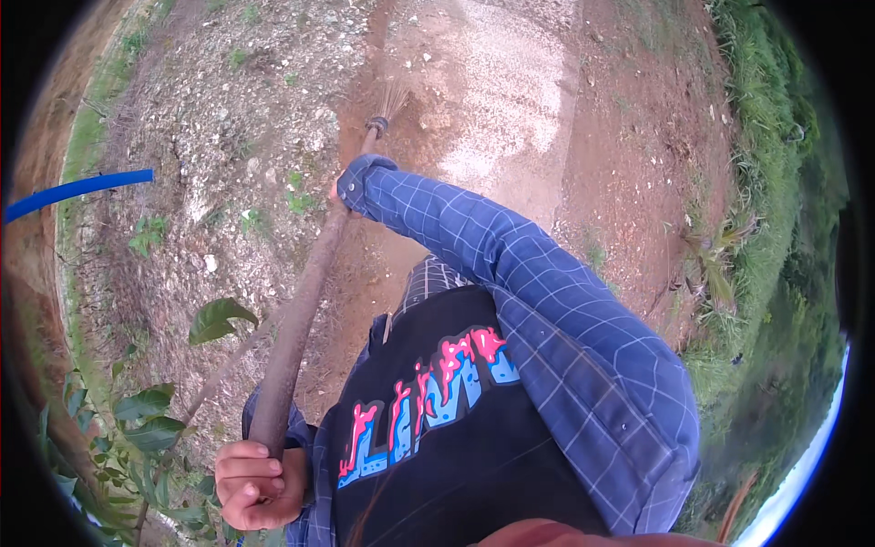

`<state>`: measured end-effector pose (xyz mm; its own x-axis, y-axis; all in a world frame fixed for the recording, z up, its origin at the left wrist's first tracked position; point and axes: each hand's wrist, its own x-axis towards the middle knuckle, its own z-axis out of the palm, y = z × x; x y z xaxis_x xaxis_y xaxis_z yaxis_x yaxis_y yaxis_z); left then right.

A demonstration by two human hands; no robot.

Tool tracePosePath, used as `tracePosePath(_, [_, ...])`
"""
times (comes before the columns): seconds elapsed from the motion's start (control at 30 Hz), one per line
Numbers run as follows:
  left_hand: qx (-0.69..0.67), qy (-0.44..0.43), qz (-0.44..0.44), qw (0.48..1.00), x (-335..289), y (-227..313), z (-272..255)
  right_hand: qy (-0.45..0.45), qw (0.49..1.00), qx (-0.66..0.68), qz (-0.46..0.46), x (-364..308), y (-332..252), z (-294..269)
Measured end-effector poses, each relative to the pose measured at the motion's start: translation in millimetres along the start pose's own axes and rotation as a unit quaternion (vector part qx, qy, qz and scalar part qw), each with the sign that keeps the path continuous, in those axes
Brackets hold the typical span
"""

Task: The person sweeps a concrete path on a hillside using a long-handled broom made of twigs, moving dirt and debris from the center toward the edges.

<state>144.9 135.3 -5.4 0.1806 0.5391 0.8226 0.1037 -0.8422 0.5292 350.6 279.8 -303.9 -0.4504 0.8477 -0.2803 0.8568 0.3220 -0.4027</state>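
Note:
A long broom with a thick brown wooden handle (310, 301) slants from the lower left up to the top middle. Its thin-stick bristles (393, 98) fan out past a dark binding and touch or hover just over the dirt; which, I cannot tell. My left hand (260, 488) is closed round the handle's upper end, beside my body. Farther down the handle is my right hand (334, 191), mostly hidden by the blue checked cuff (366, 182), its visible edge against the wood.
Gravelly ground (246, 118) with small weeds lies left of a pale path strip (510, 82). A leafy branch (150, 419) stands close at lower left, near my left hand. A blue bar (82, 191) juts in at the left. Thick grass (766, 182) borders the right.

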Motion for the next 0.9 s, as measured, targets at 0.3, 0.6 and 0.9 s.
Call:
tracePosePath(0.3, [-0.024, 0.152, -0.411, 0.898, -38.0, -53.9, 34.3, -0.168, 0.942, 0.170, 0.234, -198.6, 11.9, 130.8])
tracePosePath(0.6, [-0.108, 0.218, -0.373, 0.895, -98.0, 29.4, -31.3, -0.214, 0.962, 0.061, 0.158, -252.0, -18.4, 124.5])
tracePosePath(0.9, [0.101, 0.132, -0.075, 0.983, -111.7, 179.4, -22.5, 0.001, 0.989, 0.109, -0.099, -120.4, -76.7, 80.0])
